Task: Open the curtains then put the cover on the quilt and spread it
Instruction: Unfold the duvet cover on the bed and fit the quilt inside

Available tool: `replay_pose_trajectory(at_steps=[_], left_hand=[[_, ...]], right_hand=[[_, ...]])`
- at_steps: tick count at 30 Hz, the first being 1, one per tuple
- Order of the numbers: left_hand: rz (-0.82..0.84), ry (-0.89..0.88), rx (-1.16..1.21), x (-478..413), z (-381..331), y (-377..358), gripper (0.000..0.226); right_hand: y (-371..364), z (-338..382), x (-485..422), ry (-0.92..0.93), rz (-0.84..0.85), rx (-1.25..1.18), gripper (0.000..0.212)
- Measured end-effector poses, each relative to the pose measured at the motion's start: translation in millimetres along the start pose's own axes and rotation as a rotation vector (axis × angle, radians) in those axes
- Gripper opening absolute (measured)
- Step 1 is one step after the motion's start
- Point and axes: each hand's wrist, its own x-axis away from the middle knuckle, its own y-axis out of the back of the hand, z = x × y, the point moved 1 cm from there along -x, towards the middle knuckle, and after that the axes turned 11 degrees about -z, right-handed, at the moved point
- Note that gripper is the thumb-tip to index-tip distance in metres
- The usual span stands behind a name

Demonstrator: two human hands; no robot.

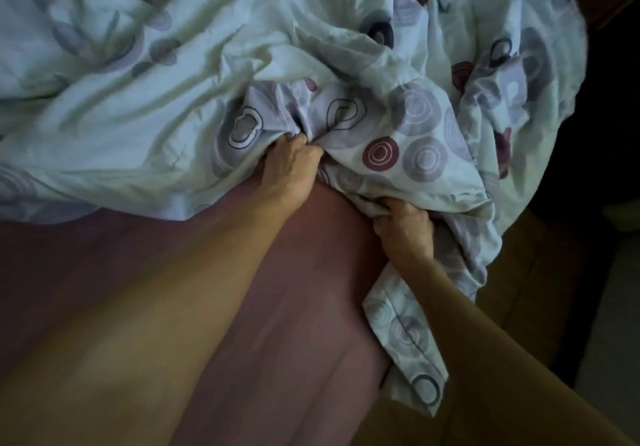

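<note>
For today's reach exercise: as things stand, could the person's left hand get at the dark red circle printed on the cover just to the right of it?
Probably yes. The left hand grips the cover right beside the dark red circle, with only loose fabric between them; it would need to release its grip first.

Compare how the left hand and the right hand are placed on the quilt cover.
The left hand grips the quilt cover farther up, over the mauve bedsheet; the right hand grips nearer, at the bed's edge. A strip of cover hangs below the right hand, none below the left. Both are closed on bunched fabric.
</note>
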Motion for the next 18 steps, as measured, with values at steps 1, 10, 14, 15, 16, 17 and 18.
replay_pose_trajectory(at_steps=[1,10,14,15,16,17,18], left_hand=[[-0.005,-0.005,-0.018,2,1,2,0.027],[0.820,0.231,0.206,80,73,98,0.017],[0.460,0.375,0.709,64,77,126,0.013],[0.212,0.405,0.736,59,69,120,0.013],[-0.022,0.393,0.680,57,58,114,0.008],[-0.198,0.354,0.585,58,41,105,0.007],[-0.299,0.315,0.530,62,25,96,0.020]], right_hand=[[5,4,3,-0.021,0.046,-0.054,0.021],[100,44,118,-0.134,1.257,-0.752,0.028],[113,32,86,-0.336,0.822,-0.979,0.018],[109,27,71,-0.361,0.575,-0.893,0.014],[103,24,56,-0.354,0.357,-0.765,0.014],[97,19,44,-0.333,0.191,-0.622,0.015],[91,16,36,-0.313,0.075,-0.495,0.016]])
